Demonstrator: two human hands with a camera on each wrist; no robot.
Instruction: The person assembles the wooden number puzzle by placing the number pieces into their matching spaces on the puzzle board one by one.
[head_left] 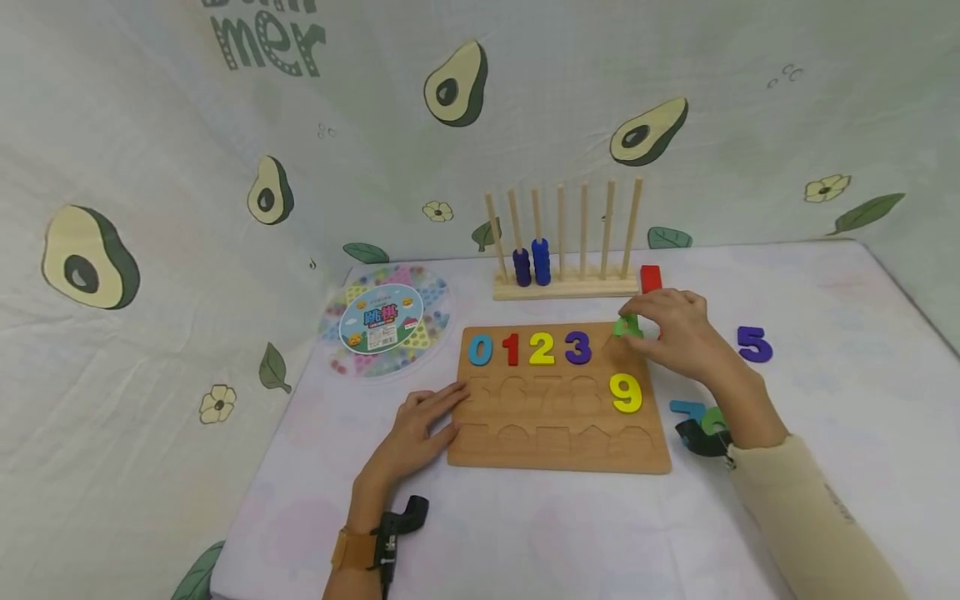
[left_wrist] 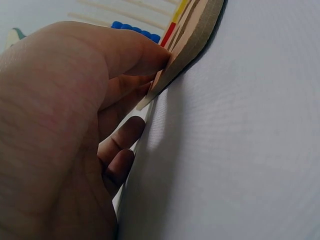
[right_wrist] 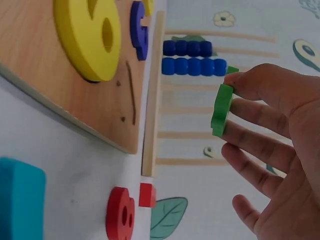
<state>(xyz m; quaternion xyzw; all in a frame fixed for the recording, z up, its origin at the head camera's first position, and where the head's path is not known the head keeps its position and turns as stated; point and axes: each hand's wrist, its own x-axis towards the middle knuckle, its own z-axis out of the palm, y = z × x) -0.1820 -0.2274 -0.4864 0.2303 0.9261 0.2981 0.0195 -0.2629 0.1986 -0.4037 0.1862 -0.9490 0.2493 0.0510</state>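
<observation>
My right hand [head_left: 678,329] pinches a green number piece [right_wrist: 221,110] between thumb and fingers, over the upper right of a wooden number board [head_left: 555,450]. The right wrist view shows the piece edge-on, raised off the board. A blue 0 [head_left: 480,350], red 1 [head_left: 511,350], yellow 2 [head_left: 542,348] and purple 3 [head_left: 578,347] sit along the board's top row. Below the green piece, a yellow 9 [head_left: 619,403] lies on the board's right side. My left hand [head_left: 416,433] rests at the board's left edge, fingers extended and touching it.
Behind the board stands a peg rack [head_left: 566,290] with blue beads [head_left: 541,262] on two pegs. A round game box [head_left: 382,367] lies back left. Right of the board are a purple 5 [head_left: 752,356], blue 7 [head_left: 687,409], green piece [head_left: 714,420], red 8 [right_wrist: 117,214] and red block [head_left: 651,277].
</observation>
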